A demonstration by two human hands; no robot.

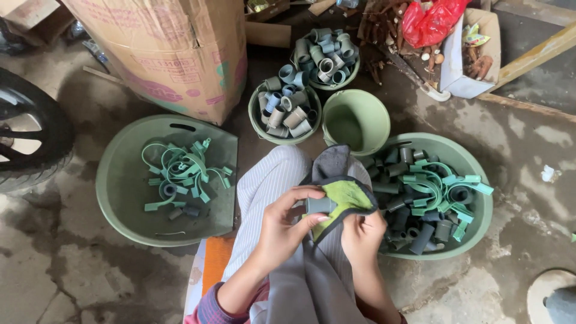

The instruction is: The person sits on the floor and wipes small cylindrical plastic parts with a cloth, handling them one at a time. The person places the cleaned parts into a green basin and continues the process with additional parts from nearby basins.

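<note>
My left hand grips a short grey plastic pipe fitting over my lap. My right hand holds a cloth, yellow-green inside with a dark edge, wrapped against the fitting's right side. Both hands sit above my striped trousers. A large green basin at my right holds several grey fittings and green plastic clips. Another green basin at my left holds several green clips and a few grey pieces.
Two small green bowls ahead are filled with grey-blue fittings, and one green bucket stands empty. A cardboard box stands at the back left, a tyre at far left, a red bag at the back.
</note>
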